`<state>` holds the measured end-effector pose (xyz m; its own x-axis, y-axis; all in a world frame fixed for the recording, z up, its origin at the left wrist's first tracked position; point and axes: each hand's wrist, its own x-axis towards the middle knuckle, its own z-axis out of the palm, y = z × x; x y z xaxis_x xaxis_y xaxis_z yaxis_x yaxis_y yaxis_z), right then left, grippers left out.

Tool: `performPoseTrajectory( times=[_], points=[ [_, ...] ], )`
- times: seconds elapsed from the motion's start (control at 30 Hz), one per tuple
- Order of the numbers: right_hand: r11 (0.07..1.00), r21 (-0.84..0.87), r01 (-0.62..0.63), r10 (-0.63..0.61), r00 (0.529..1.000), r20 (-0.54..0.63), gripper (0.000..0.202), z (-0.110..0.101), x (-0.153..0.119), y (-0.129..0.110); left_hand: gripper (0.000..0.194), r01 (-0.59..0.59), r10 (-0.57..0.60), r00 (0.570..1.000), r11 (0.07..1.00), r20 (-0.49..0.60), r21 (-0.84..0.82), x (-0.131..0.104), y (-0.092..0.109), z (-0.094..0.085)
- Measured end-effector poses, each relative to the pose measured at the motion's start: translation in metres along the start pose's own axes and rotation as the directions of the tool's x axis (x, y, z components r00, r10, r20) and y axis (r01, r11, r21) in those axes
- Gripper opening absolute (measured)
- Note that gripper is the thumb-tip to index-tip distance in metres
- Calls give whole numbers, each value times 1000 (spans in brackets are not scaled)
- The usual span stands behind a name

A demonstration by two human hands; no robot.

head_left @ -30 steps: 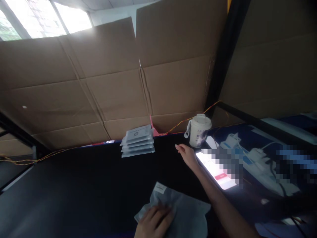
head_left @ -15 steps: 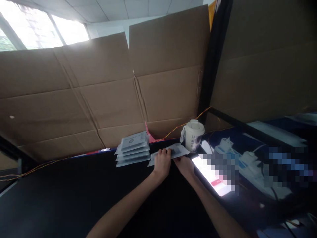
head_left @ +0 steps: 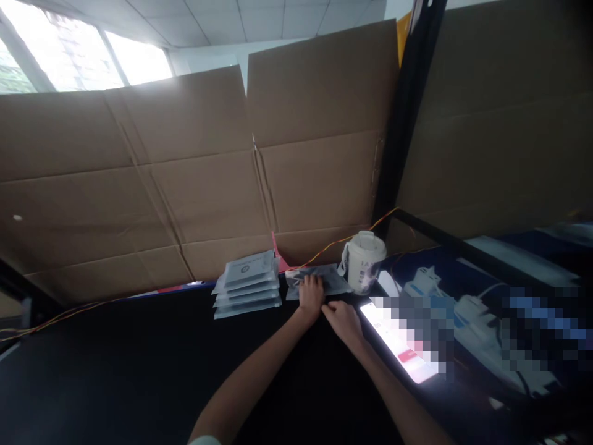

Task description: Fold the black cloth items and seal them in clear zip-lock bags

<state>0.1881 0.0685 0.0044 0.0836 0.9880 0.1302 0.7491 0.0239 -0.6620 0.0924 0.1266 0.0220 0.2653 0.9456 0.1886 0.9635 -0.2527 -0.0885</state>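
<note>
A flat, translucent plastic packet (head_left: 337, 279) with dark contents lies at the back of the black tabletop. On top of it rests my left hand (head_left: 311, 293), its fingers stretched forward and lying flat on the plastic. Just to the right and nearer me is my right hand (head_left: 343, 320), fingers curled together, close to the packet's front edge. Nothing shows between those fingers. To the left sits a stack of several similar packets (head_left: 248, 281), the top one printed with a dark round mark.
Right of the packet stands a white lidded cup (head_left: 365, 262). A lit phone (head_left: 393, 340) lies in front of it. White power strips (head_left: 482, 334) with cables are further right. Cardboard panels (head_left: 208, 185) wall off the back, and a black metal post (head_left: 403, 130) rises behind the cup.
The packet, raised and tilted between both hands before, now lies flat at the back. My right hand has come off its edge; my left hand has stayed on top. The view has shifted slightly.
</note>
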Motion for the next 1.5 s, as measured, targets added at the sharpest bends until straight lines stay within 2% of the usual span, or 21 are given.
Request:
performPoseTrajectory(
  times=[0.1, 0.27, 0.37, 0.47, 0.6, 0.8, 0.93, 1.0, 1.03, 1.13, 1.17, 1.2, 1.23, 1.33, 1.37, 1.5],
  points=[
    [993, 86, 78, -77, 997, -16, 33, 3, 2, 1, 34, -26, 25, 999, 999, -30, -27, -8, -4, 8],
    [959, 206, 195, -189, 981, -45, 41, 6, 2, 0, 54, -98, 92, 994, 991, -61, -94, -31, -15, 21],
    [941, 253, 224, -219, 974, -47, 45, 8, 0, -1, 58, -147, 137, 987, 980, -80, -131, -41, -22, 26],
    [932, 284, 223, -219, 975, -49, 47, 11, 0, 1, 61, -172, 159, 983, 972, -95, -162, -47, -26, 26],
    [925, 306, 225, -218, 974, -59, 48, 13, 2, 3, 69, -166, 144, 982, 967, -123, -194, -61, -22, 22],
    [931, 296, 212, -188, 976, -106, 48, 5, 3, 3, 57, -170, 139, 980, 956, -143, -240, -114, -14, 18],
    [959, 240, 149, -89, 965, -245, 49, -12, 5, 5, 54, -174, 138, 979, 948, -148, -268, -146, -17, 17],
    [974, 210, 84, 1, 927, -375, 47, -25, 9, 7, 51, -180, 147, 979, 947, -139, -267, -153, -18, 16],
    [980, 192, 49, 46, 885, -463, 48, -33, 12, 9, 50, -182, 150, 979, 947, -136, -266, -155, -18, 16],
    [995, 94, -11, 75, 698, -712, 71, -56, 25, 16, 50, -192, 159, 977, 946, -145, -260, -154, -18, 16],
    [998, 54, -16, 51, 662, -748, 80, -62, 30, 17, 50, -197, 161, 975, 946, -154, -256, -154, -18, 17],
    [1000, 22, -19, 29, 662, -749, 87, -68, 35, 19, 50, -202, 164, 972, 946, -166, -252, -153, -18, 18],
    [1000, 3, -31, 24, 699, -715, 90, -72, 39, 20, 50, -209, 166, 969, 946, -181, -248, -153, -19, 19],
    [992, -20, -127, 99, 851, -516, 91, -80, 48, 23, 50, -224, 171, 960, 944, -221, -242, -152, -19, 22],
    [988, -27, -155, 125, 880, -458, 90, -82, 50, 24, 49, -226, 171, 959, 944, -227, -240, -152, -20, 23],
    [988, -30, -152, 129, 917, -377, 90, -85, 55, 31, 48, -223, 169, 959, 946, -229, -237, -152, -19, 23]
  ],
)
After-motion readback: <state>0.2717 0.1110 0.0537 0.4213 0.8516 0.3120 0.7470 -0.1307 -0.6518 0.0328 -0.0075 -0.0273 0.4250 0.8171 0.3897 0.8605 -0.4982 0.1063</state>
